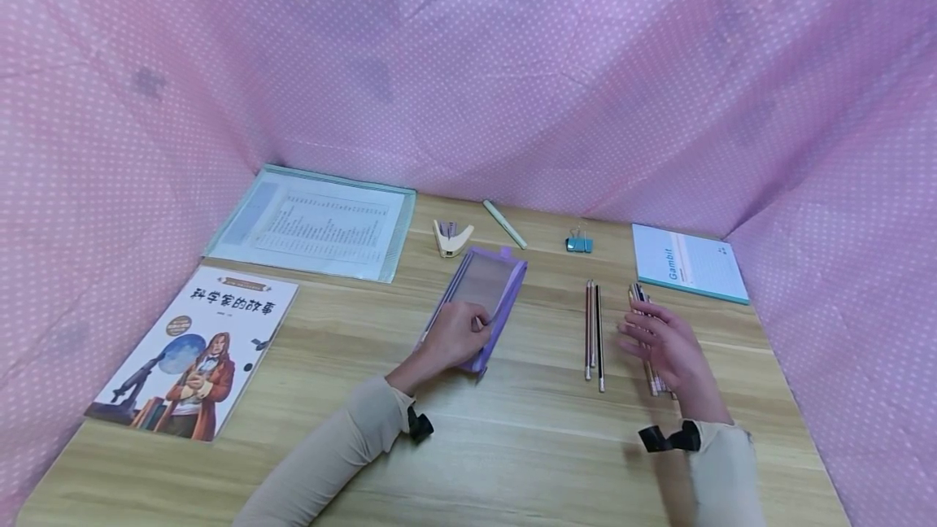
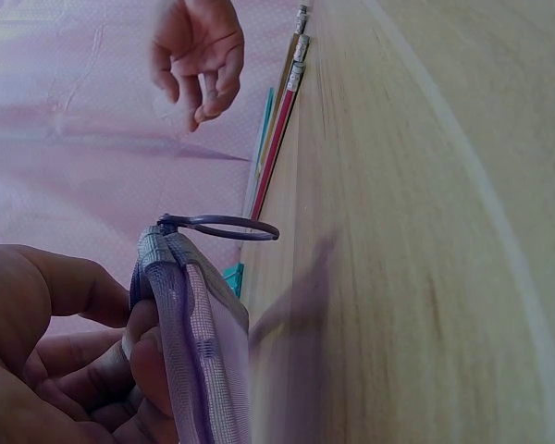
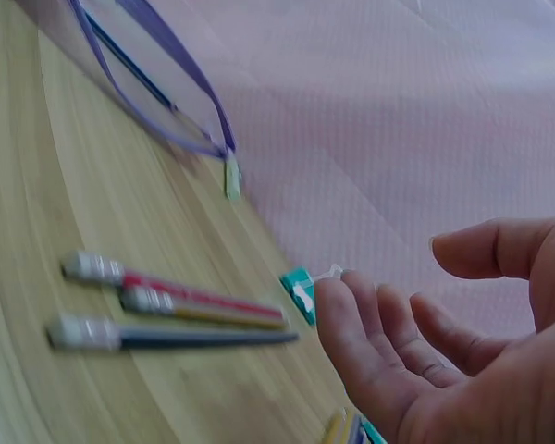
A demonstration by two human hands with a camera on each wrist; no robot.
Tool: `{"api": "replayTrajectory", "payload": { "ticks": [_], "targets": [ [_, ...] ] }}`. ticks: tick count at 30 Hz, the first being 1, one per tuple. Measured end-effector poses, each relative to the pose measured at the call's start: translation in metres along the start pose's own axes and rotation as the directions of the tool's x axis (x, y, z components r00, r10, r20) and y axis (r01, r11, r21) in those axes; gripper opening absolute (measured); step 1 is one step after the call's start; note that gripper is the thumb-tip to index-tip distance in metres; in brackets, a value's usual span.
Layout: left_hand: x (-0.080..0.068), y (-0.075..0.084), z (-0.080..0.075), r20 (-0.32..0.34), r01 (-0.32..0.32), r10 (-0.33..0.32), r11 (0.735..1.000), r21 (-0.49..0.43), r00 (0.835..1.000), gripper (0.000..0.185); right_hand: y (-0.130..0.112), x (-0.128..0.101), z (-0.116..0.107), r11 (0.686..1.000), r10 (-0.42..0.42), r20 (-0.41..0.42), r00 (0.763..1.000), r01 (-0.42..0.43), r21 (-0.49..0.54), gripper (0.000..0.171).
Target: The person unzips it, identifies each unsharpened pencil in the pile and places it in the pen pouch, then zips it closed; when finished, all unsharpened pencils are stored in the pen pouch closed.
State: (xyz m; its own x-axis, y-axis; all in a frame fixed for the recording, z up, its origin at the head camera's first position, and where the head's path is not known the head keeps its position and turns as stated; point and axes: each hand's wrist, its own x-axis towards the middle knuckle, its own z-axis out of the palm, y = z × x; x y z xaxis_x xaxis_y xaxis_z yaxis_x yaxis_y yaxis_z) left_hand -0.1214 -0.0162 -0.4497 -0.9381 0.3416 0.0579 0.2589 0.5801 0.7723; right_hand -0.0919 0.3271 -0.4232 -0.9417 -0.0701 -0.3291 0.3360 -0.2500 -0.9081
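Note:
My left hand [image 1: 455, 337] pinches the near part of a purple mesh pencil case [image 1: 492, 276], which lies slanted in the middle of the table. The left wrist view shows fingers and thumb around the case's edge, with a ring-shaped zipper pull [image 2: 224, 227] sticking out. On the right, my right hand [image 1: 664, 344] hovers over a bunch of pencils [image 1: 653, 383], partly hiding them; its fingers are loosely bent and nothing shows between them in the right wrist view. Between the hands lie three pencils [image 1: 594, 332], side by side, with eraser ends towards me.
Behind the case are a cream stapler-like tool [image 1: 451, 241], a pale green pen [image 1: 505, 224] and a teal binder clip [image 1: 579, 244]. A notebook [image 1: 688, 263] lies back right. To the left are a clear document folder [image 1: 315, 222] and an illustrated book [image 1: 193, 352]. Pink dotted cloth surrounds the table.

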Motion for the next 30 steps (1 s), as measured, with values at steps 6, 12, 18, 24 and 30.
{"api": "replayTrajectory", "payload": {
  "ticks": [6, 12, 18, 24, 30],
  "targets": [
    [0.000, -0.001, 0.001, 0.007, 0.007, -0.007, 1.000, -0.005, 1.000, 0.009, -0.001, -0.003, -0.020, 1.000, 0.003, -0.030, 1.000, -0.003, 0.001, 0.017],
    [0.000, -0.001, 0.001, 0.009, 0.001, -0.001, 1.000, -0.008, 1.000, 0.009, -0.001, -0.003, -0.036, 1.000, 0.013, -0.036, 0.999, -0.012, 0.027, 0.021],
    [0.000, 0.000, -0.001, 0.007, 0.003, -0.003, 1.000, -0.020, 1.000, 0.009, 0.002, -0.001, -0.051, 1.000, 0.018, -0.016, 1.000, -0.018, -0.004, 0.021],
    [-0.001, 0.002, -0.003, 0.011, 0.011, -0.010, 1.000, -0.029, 1.000, 0.009, 0.005, 0.004, -0.061, 0.998, 0.038, -0.025, 0.999, -0.039, -0.045, 0.016],
    [0.000, 0.002, -0.003, 0.014, 0.018, -0.018, 1.000, -0.024, 1.000, 0.009, 0.007, 0.008, -0.067, 0.997, 0.035, -0.015, 0.999, -0.036, -0.069, 0.014]
  ]
}}
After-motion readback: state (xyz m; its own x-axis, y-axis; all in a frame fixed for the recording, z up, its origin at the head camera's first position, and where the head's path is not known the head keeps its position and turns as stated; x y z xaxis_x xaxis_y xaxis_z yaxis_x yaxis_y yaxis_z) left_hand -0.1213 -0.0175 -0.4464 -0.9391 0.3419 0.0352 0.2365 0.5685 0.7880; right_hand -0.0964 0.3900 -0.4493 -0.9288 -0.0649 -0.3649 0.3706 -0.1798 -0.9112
